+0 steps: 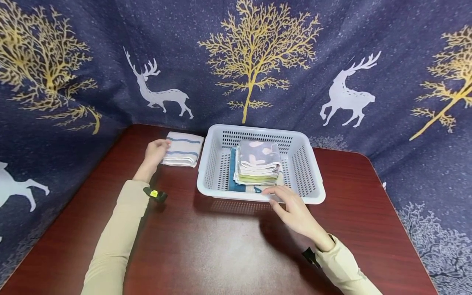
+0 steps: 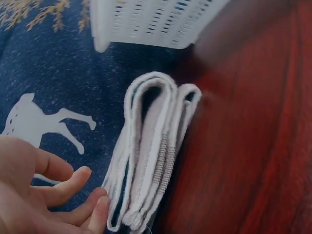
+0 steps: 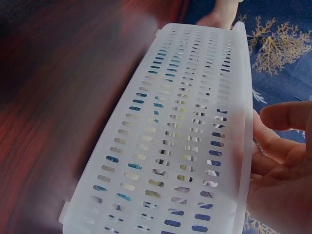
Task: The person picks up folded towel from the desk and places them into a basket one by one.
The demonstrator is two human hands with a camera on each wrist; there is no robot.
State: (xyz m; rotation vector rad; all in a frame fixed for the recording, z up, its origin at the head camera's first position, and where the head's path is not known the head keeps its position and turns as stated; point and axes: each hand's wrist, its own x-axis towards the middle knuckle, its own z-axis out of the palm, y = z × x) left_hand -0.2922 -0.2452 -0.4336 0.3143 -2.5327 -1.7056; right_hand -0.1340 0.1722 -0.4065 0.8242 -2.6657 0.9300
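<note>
A folded white towel with blue stripes (image 1: 182, 149) lies on the table left of the basket. At its left edge is my left hand (image 1: 155, 153), fingers loosely bent, fingertips against or very near the cloth. In the left wrist view the towel's folded layers (image 2: 148, 151) face the camera. My right hand (image 1: 293, 209) hovers at the front rim of a light plastic basket (image 1: 206, 168), thumb apart from the fingers and nothing gripped. Inside the basket sits a stack of folded towels, a purple-grey leaf-patterned towel (image 1: 259, 153) on top and a blue towel (image 1: 233, 172) lower down.
The dark red-brown wooden table (image 1: 221, 246) carries the basket and towel. Behind it hangs a navy cloth (image 1: 287, 90) printed with deer and golden trees. A dark strap with a yellow tag (image 1: 155, 193) is on the left wrist.
</note>
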